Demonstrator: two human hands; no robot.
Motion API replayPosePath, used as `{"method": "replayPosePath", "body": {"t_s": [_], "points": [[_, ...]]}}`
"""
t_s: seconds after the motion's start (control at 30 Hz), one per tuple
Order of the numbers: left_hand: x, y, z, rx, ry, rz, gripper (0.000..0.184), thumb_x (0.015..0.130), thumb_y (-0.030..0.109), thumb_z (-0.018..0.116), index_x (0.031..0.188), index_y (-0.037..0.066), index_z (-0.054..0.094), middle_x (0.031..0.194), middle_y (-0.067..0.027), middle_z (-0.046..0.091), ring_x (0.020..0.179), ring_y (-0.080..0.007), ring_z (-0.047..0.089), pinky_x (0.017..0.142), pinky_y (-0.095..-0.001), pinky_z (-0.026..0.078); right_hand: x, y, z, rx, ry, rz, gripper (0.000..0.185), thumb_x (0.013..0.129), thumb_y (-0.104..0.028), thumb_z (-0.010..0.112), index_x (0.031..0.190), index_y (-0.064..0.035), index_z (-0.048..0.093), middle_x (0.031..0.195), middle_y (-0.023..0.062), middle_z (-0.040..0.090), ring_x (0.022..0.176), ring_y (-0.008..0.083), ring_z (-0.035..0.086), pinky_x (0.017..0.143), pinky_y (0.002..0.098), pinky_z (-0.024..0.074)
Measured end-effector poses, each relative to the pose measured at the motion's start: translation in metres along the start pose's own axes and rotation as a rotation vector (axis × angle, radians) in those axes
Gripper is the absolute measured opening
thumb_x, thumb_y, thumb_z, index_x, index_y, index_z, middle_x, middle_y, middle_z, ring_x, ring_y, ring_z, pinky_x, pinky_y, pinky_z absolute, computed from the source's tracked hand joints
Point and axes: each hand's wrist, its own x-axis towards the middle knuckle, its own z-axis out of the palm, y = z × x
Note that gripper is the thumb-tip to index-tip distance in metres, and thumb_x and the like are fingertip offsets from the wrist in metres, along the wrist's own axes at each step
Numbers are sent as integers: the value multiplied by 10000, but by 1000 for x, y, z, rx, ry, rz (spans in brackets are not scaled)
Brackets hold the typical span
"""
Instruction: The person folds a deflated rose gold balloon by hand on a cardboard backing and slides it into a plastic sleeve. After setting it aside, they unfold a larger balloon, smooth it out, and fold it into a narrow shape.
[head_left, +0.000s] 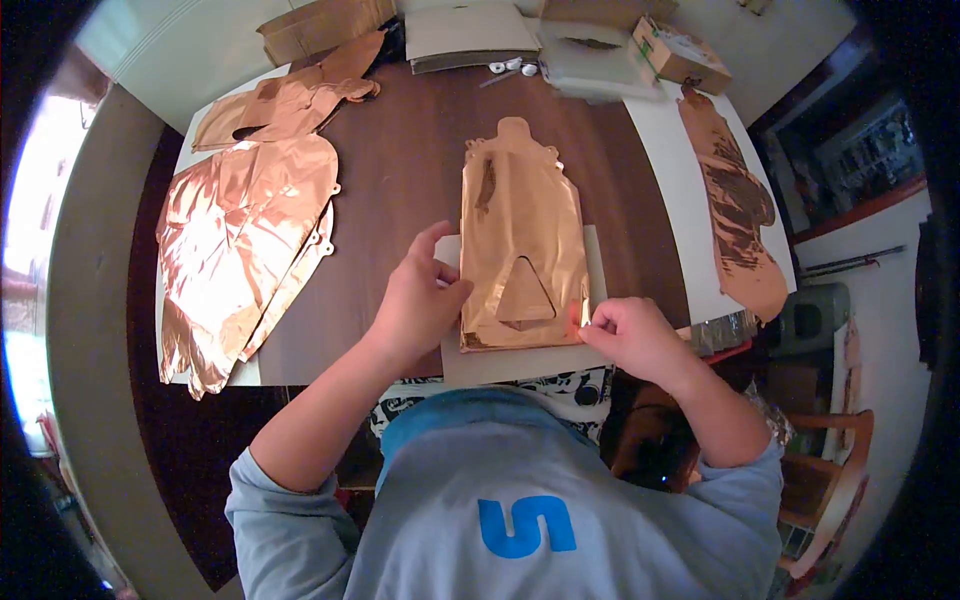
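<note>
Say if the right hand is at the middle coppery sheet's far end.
No, the right hand touches the near right corner of the sheet.

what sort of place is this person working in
Probably a home room used as a small workspace: a copper-coloured foil piece lies before the person on a brown table, with a cardboard box near its far edge, and a wooden chair stands at right.

Light from a tall, blown-out white opening [40, 170] at left glares off crumpled, shiny copper-coloured foil sheets [250, 200], softens across the flat, copper-coloured foil piece [525, 220], and fisheye distortion bows the dark-cornered edges
</note>
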Motion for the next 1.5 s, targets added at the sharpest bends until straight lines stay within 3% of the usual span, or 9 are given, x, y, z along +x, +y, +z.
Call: {"method": "replayPosePath", "body": {"t_s": [0.17,0.27,0.4,0.47,0.57,0.87,0.97,1.27,1.5], "points": [[-4,1,3,119,80,52,686,852,67,654,1461,26,342,952,-172,696,902,-272,698,790,-359,543,-8,-29,-1,-265,226,-150,295,827,-236,711,1038,-39,649,1049,171,666,915,321,653,776,442,520],[-4,-3,5,96,106,79,682,857,72,656,1460,23,342,952,-174,705,882,-277,700,791,-358,542,-1,-39,30,-370,401,-523,571,831,-286,703,1310,-37,519,1406,225,465,1246,375,500,1004,493,426],[-9,6,9,111,133,53,693,860,46,661,1467,30,326,928,-162,697,831,-251,692,745,-346,546,6,-54,64,-443,167,-456,855,836,-419,681,1489,7,330,1581,240,215,1477,394,181,1172,569,153],[-10,1,11,93,161,92,701,856,-21,655,1470,58,326,896,-117,668,789,-173,665,686,-317,545,8,-50,73,-414,179,-455,871,842,-423,676,1491,26,307,1582,256,197,1480,411,163,1176,568,141],[-15,4,12,151,206,142,725,852,-16,659,1482,53,307,885,-123,680,782,-196,676,690,-330,548,7,-47,80,-410,196,-466,904,843,-437,670,1501,41,274,1590,264,173,1486,415,144,1183,560,106],[-15,-10,17,253,235,287,650,844,20,624,1437,-20,362,999,-204,641,857,-375,669,726,-428,545,7,-47,81,-420,177,-439,883,841,-453,669,1511,-15,297,1586,251,200,1485,403,150,1183,563,97],[-18,-3,14,519,241,275,605,836,22,662,1402,48,450,1141,-187,607,980,-341,663,832,-420,541,7,-48,81,-426,181,-441,883,843,-461,666,1514,-25,295,1583,247,212,1483,399,160,1184,562,94],[-13,-24,0,883,94,921,437,808,106,702,1232,61,605,1302,-128,570,1291,-326,508,1084,-527,382,8,-48,80,-471,163,-434,876,852,-483,648,1525,-49,291,1579,238,226,1478,396,175,1187,556,93],[-10,-30,-8,802,-37,870,467,810,148,715,1252,53,599,1342,-136,548,1313,-323,495,1122,-539,336,5,-50,76,-455,148,-420,881,872,-471,627,1525,-10,257,1570,261,225,1474,411,180,1185,558,105]]}}
